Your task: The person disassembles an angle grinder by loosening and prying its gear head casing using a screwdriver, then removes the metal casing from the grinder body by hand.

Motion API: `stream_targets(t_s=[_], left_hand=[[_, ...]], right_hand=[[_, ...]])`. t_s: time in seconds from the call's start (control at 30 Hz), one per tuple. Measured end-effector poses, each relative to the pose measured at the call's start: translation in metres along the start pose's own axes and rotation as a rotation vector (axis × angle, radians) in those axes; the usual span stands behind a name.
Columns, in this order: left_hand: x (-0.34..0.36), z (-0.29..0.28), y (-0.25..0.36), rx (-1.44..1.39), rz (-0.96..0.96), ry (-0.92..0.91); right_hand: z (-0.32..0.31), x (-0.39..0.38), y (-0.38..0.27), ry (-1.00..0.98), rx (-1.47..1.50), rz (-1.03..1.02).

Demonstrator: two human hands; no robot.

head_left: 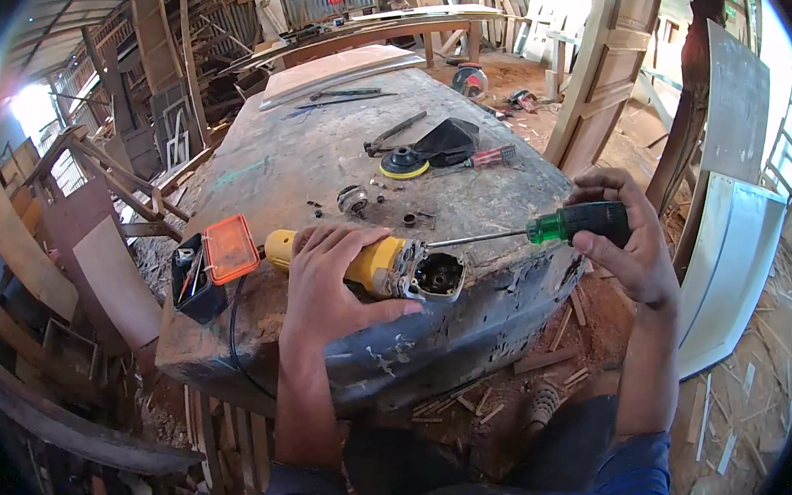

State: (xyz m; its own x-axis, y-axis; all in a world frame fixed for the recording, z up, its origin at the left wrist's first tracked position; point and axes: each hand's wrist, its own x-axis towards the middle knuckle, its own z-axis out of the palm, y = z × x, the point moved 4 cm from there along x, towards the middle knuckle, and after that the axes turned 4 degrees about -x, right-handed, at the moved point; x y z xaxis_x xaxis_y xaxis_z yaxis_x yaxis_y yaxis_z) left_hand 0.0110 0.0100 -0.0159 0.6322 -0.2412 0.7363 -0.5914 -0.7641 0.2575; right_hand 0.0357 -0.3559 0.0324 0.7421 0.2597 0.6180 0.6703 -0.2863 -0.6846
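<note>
My left hand (324,274) is wrapped round the yellow body of a corded power tool (381,263), which lies on its side near the table's front edge. The tool's front end is open and shows a dark, greasy cavity. My right hand (634,234) grips a screwdriver (549,225) with a green and black handle. Its shaft points left, and the tip meets the top rim of the open housing; whether it sits in a screw I cannot tell. Behind the tool lie a round metal part (352,199) and several small loose parts (409,219).
A small black box with an orange lid (231,248) stands at the left, beside a black cord (234,328). Farther back lie a yellow-edged backing pad (404,163), a red-handled screwdriver (493,156) and wooden boards (336,69). A panelled wooden door (604,87) rises at the right.
</note>
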Motion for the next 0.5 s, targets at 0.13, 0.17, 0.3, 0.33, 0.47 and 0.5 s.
stream_targets(t_s=[0.13,0.17,0.3,0.33,0.47,0.5], left_hand=[[0.002,0.000,0.001,0.012,-0.047,-0.055],[0.002,-0.002,0.001,0.017,-0.046,-0.060],[0.007,-0.005,0.004,0.023,-0.038,-0.057],[0.010,-0.004,0.005,0.020,-0.042,-0.069],[0.007,0.000,0.000,0.005,-0.054,-0.082],[0.007,-0.001,0.000,0.025,-0.047,-0.072]], right_hand=[[-0.004,0.017,0.012,-0.041,-0.088,0.300],[-0.004,0.022,0.015,-0.013,-0.140,0.303],[-0.005,0.014,0.018,0.011,0.063,-0.042],[-0.008,0.015,0.016,-0.026,0.067,-0.027],[-0.011,0.025,0.009,-0.108,-0.047,0.174],[-0.011,0.022,0.015,-0.114,-0.070,0.211]])
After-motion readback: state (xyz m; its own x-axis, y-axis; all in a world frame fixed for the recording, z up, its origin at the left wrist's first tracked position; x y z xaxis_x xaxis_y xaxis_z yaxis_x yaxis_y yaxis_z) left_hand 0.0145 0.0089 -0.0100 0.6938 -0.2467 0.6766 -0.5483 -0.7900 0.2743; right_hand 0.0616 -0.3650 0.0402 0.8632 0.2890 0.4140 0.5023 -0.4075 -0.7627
